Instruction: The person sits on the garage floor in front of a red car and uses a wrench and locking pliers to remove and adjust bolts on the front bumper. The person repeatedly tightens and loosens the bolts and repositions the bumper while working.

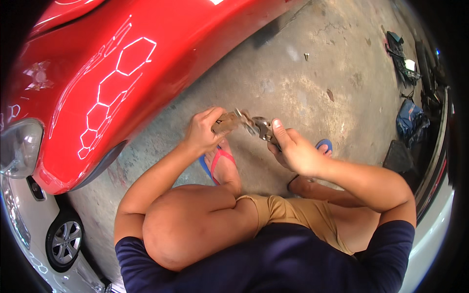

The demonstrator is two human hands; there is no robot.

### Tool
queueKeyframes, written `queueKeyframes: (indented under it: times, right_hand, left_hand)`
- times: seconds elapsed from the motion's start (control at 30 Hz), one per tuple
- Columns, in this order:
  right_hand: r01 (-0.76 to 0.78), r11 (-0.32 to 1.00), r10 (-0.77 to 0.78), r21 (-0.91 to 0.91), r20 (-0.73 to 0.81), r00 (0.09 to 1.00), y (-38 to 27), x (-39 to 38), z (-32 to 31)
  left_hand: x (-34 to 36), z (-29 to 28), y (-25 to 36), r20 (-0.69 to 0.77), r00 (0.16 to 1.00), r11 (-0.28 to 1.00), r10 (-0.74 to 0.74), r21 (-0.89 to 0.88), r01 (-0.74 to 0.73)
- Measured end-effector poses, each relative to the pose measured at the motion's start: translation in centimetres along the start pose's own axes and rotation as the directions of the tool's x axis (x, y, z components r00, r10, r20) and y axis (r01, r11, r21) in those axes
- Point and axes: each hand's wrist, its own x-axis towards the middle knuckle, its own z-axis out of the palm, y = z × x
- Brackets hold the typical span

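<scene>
My left hand (202, 129) is closed round a rusty brown metal part (225, 122), holding it up above the floor in front of my knees. A dark metal tool that looks like pliers (265, 130) is in my right hand (295, 150), with my thumb pressed along its upper side. The head of this tool points left and meets the bright, blurred end of the rusty part between my hands. Exactly how the two touch I cannot make out. Most of the tool's handle is hidden inside my right fist.
A red car bumper (166, 63) fills the upper left, close to my left hand. Small brass-coloured bolts (306, 56) stand on the concrete floor (273, 83). Dark bags (411, 117) and gear lie along the right side. A white car (36, 219) is at lower left.
</scene>
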Motion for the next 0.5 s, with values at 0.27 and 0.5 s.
queueKeyframes:
  times: [0.27, 0.5]
  right_hand:
    - [0.429, 0.880, -0.356, 0.205, -0.315, 0.880, -3.3, 2.1, 3.4]
    - [0.397, 0.917, -0.393, 0.031, -0.088, 0.915, -1.5, 0.2, 1.9]
  left_hand:
    - [-0.9, 2.0, 3.3, -0.036, 0.868, 0.657, -0.495, -0.669, 0.347]
    - [-0.2, 0.8, 2.8, -0.195, 0.980, 0.893, -0.041, -0.448, -0.052]
